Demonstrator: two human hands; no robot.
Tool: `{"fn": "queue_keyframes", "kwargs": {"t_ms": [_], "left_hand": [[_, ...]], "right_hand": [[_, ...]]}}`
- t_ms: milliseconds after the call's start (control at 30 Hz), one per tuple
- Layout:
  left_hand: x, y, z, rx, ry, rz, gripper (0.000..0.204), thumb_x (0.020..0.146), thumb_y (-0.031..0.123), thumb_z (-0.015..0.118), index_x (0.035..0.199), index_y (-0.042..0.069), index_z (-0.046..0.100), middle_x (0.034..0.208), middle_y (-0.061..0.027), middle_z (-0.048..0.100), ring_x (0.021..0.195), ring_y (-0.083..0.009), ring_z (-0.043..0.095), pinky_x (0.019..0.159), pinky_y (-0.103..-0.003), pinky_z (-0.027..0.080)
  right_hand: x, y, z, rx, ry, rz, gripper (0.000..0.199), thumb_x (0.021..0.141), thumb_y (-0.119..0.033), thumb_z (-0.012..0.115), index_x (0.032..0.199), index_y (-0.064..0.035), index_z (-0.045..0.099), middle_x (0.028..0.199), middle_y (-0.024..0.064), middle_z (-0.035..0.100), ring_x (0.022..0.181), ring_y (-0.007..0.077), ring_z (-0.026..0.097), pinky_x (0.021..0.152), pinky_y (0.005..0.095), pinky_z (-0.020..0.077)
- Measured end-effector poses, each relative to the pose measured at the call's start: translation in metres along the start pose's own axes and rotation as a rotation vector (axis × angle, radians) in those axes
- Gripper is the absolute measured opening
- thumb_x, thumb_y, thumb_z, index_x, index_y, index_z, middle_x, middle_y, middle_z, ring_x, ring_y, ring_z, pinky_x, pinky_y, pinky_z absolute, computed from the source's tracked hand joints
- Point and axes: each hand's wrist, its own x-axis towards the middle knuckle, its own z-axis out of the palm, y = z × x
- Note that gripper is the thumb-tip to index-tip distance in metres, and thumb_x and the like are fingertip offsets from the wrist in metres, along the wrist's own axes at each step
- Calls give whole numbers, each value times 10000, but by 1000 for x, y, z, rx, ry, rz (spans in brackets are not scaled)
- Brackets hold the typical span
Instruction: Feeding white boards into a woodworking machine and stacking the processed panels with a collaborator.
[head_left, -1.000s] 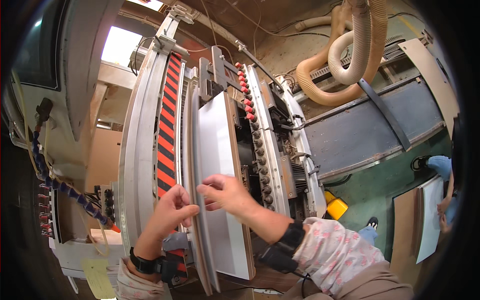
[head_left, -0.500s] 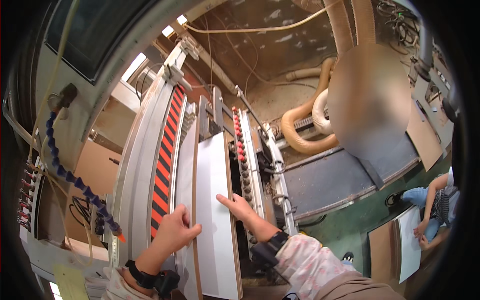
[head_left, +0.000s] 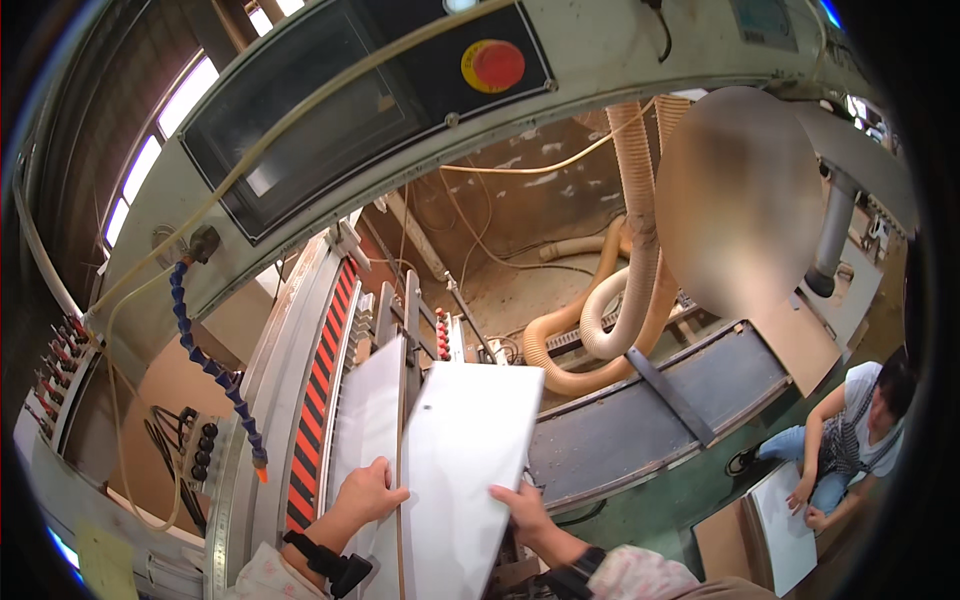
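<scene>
A white panel (head_left: pixel 475 430) with a small dark spot near its far end is raised and slanted in front of me. My right hand (head_left: pixel 528 512) grips its right edge, thumb on top and the other fingers hidden underneath. At the panel's left edge my left hand (head_left: pixel 370 497) is closed with bent fingers, its thumb lying on that edge. Beneath and left of it lies a second white panel (head_left: pixel 367 415) on the machine, beside a red and black striped strip (head_left: pixel 322 400).
Overhead spans a control panel with a red stop button (head_left: pixel 497 66). A blue jointed hose (head_left: pixel 215 375) hangs left. Ribbed ducts (head_left: pixel 590 380) curl behind a dark conveyor bed (head_left: pixel 640 420). At right a seated person (head_left: pixel 850 440) is beside stacked boards (head_left: pixel 780 525).
The right-hand panel has been lifted and shifted right, covering much of the knob row. Both hands moved down a little, and the view has tilted up to show the control panel.
</scene>
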Motion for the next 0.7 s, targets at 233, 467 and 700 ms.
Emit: {"fn": "queue_keyframes", "kwargs": {"t_ms": [233,467,700], "left_hand": [[24,12,55,210,-79,100,481,630,433,620,829,1,545,752,-198,609,755,-357,599,677,-419,482],[32,-70,77,494,-58,437,316,828,324,575,890,13,573,714,-148,577,599,-282,534,549,-368,439],[-40,164,80,50,24,352,416,772,416,625,751,12,528,679,-148,580,658,-258,569,572,-362,450]], "right_hand": [[-140,-97,-110,220,270,-138,404,762,-96,589,1108,70,463,1009,151,571,891,254,576,823,369,458],[-213,-123,-206,340,470,-358,375,768,-150,634,1072,36,515,1002,102,585,904,190,568,812,321,453],[-286,-153,-307,390,680,-676,361,776,-122,615,1086,32,509,1007,99,580,907,190,567,798,318,461]]}}
